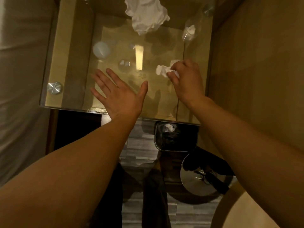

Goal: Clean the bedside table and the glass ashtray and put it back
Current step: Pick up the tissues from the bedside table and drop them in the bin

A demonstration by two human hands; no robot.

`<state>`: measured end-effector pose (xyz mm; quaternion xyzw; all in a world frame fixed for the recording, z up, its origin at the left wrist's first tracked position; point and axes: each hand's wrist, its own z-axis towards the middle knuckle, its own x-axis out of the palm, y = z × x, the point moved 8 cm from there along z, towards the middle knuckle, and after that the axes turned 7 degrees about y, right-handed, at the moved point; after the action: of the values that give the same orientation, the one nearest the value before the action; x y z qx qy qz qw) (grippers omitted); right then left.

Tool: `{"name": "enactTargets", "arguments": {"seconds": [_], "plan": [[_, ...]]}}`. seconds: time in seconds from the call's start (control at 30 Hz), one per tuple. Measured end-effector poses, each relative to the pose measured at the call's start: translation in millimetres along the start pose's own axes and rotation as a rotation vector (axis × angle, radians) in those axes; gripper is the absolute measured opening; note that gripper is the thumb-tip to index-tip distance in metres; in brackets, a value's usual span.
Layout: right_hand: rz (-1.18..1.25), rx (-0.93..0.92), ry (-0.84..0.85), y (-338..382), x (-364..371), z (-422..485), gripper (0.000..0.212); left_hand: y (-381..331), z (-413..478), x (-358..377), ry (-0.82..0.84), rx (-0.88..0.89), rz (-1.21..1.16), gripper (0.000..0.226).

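The bedside table point(72, 66) has a glass top over a yellowish wooden frame. My right hand point(187, 81) presses a small crumpled white tissue point(162, 70) onto the glass at the right of the middle. My left hand point(118, 94) hovers flat and empty above the front of the glass, fingers spread. A clear glass ashtray point(191, 30) with something white inside stands at the back right of the table. A larger crumpled white cloth point(146, 14) lies at the back middle.
A round metal stud point(54, 88) holds the glass at the front left corner. On the floor under the table's front edge stands a dark bin point(176, 137) with a white wad inside; its shiny round lid point(202, 178) lies beside it. A bed point(21, 79) borders the left, a wall the right.
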<state>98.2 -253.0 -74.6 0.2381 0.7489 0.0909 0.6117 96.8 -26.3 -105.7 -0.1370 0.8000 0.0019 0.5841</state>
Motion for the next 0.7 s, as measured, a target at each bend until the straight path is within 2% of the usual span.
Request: {"name": "enactTargets", "arguments": {"seconds": [0.13,0.23,0.33,0.5,0.7], "plan": [[0.168,0.037,-0.034,-4,-10,-19,0.021,-1,0,-2,0.004,-0.010,0.014,0.123],[0.283,0.084,-0.118,-5,-27,-65,0.017,-2,-1,-3,0.018,-0.017,0.011,0.123],[0.370,0.192,-0.135,-14,-26,-128,0.013,-1,-1,-4,0.020,-0.024,0.012,0.123],[0.401,0.380,-0.064,-38,22,-210,0.012,-2,-2,-5,0.023,-0.030,0.024,0.122],[0.354,0.555,0.134,-87,105,-215,0.019,-2,-1,-3,0.008,-0.022,0.018,0.123]]}}
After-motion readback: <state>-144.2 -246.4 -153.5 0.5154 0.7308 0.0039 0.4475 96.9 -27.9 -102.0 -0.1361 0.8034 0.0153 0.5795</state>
